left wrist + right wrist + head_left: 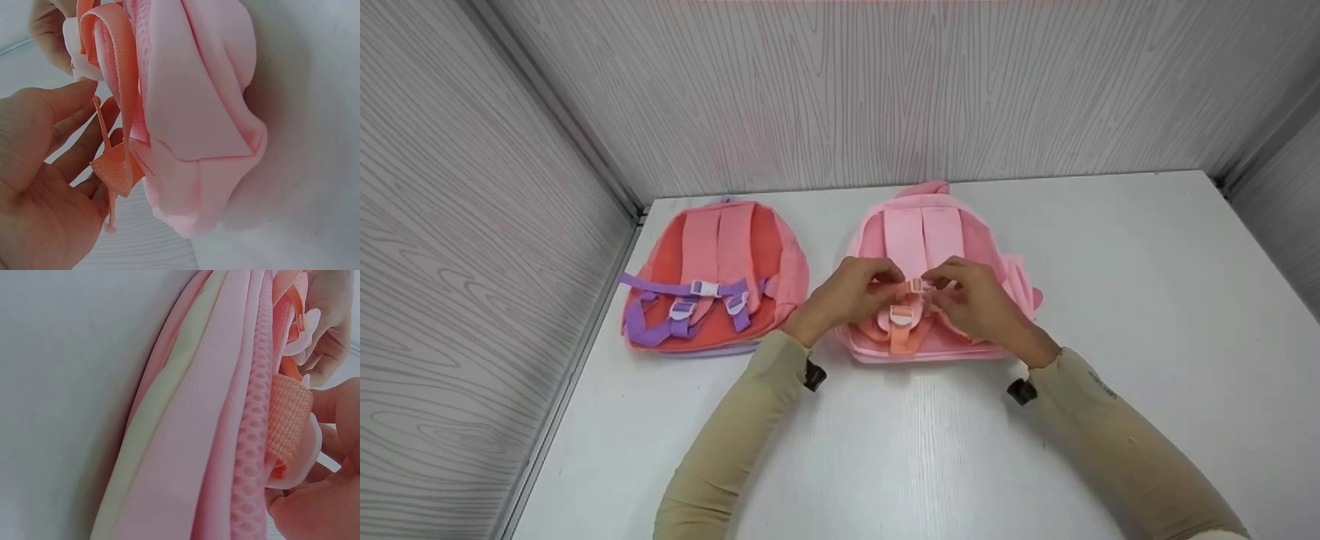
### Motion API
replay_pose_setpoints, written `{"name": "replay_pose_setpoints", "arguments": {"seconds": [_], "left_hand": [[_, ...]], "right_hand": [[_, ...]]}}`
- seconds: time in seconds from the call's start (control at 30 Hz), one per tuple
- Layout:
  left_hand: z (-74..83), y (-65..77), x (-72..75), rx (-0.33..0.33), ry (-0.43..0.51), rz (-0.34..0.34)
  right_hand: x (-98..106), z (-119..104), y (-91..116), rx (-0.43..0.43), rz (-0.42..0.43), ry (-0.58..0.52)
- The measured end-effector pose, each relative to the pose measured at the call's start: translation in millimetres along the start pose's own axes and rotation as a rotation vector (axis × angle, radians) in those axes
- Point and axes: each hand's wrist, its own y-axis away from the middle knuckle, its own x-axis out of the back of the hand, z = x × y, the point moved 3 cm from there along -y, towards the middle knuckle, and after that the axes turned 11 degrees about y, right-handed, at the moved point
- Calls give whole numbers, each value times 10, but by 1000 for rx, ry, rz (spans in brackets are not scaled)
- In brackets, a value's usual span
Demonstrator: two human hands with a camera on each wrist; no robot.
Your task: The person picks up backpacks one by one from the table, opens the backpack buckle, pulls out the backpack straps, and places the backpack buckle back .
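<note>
A light pink backpack [979,232] lies on the table with its shoulder straps [924,232] facing up. Over its lower half, my left hand [859,291] pinches an orange webbing strap [903,289] beside a pale plastic buckle [916,286]. From the other side, my right hand [979,300] holds the buckle's right end between thumb and fingers. The left wrist view shows loose orange webbing [126,67] hanging by my left palm. In the right wrist view, a pale plastic piece [306,455] sits against my right fingers. Whether the buckle's halves are joined is hidden by the fingers.
To the left lies a second backpack [784,259], coral and pink, with purple straps [641,330] and a white buckle [705,289]. The white table [1147,315] meets wood-grain panels [885,90] at the back and left. An orange strap with a pale adjuster [901,315] lies below my hands.
</note>
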Motion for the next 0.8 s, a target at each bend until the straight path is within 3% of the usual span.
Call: {"name": "replay_pose_setpoints", "arguments": {"seconds": [0.13, 0.33, 0.53, 0.8], "left_hand": [[7, -10, 9, -1, -17, -6], [42, -60, 57, 89, -10, -88], [-1, -121, 71, 133, 38, -146], [-62, -155, 82, 172, 113, -136]], "right_hand": [[1, 1, 1, 22, 10, 8], [7, 3, 8, 4, 3, 3], [0, 1, 16, -7, -7, -2], [-4, 8, 19, -13, -12, 1]]}}
